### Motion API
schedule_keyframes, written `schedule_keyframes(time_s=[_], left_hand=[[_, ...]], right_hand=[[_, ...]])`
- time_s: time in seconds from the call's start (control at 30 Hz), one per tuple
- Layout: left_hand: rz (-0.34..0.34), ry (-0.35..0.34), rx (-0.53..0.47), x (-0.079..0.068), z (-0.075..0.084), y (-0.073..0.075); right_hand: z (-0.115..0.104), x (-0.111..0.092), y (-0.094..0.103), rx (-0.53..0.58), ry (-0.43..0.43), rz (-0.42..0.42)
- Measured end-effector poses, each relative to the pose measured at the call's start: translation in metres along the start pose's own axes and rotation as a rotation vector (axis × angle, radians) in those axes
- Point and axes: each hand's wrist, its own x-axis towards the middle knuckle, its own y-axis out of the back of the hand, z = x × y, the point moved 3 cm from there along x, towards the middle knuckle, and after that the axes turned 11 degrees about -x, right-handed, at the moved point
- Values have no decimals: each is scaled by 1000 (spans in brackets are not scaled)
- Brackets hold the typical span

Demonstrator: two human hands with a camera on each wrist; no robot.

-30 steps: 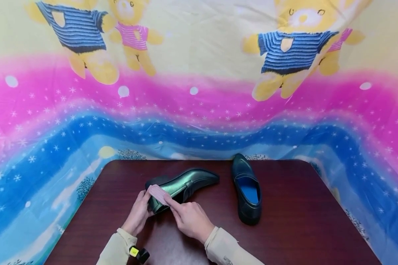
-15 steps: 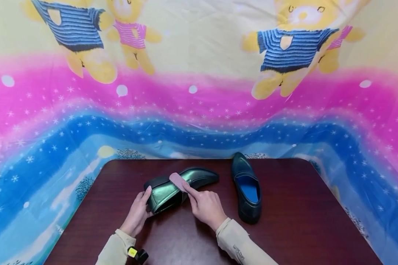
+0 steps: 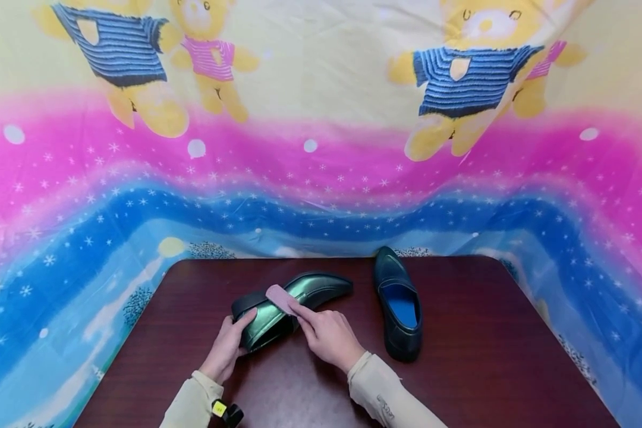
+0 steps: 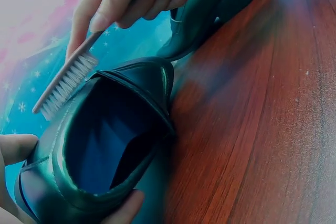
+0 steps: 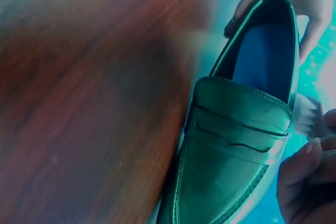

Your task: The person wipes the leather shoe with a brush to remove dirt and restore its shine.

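A dark, shiny loafer (image 3: 270, 318) lies tilted on its side in the head view, its toe pointing right. My left hand (image 3: 227, 348) grips it round the heel, thumb on the outer side. In my right hand (image 3: 331, 336) is a small pink-backed brush (image 3: 280, 299), pinched by its handle. White bristles of the brush (image 4: 68, 85) touch the shoe's side in the left wrist view. The right wrist view shows the loafer's strap and upper (image 5: 236, 129), with the bristles at its side edge, partly hidden by my fingers.
A second loafer (image 3: 398, 309) with a blue insole stands upright to the right, its toe at the far table edge. The dark wooden table (image 3: 476, 356) reaches to a hanging cloth (image 3: 321, 172) printed with bears behind it.
The brush in my right hand has gone from the shoe's heel rightward to its middle, then slightly back left. My left thumb has moved further onto the shoe's side.
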Motion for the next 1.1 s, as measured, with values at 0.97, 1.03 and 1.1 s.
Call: schedule_keyframes(time_s=[0.97,1.03,1.1], left_hand=[[-54,36,-28,4,-10,5],[-52,35,-23,4,-10,5],[-51,34,-22,5,-9,5]], right_hand=[[43,3,12,-204,-255,122],[39,2,13,-174,-202,114],[30,2,12,-151,-117,98]])
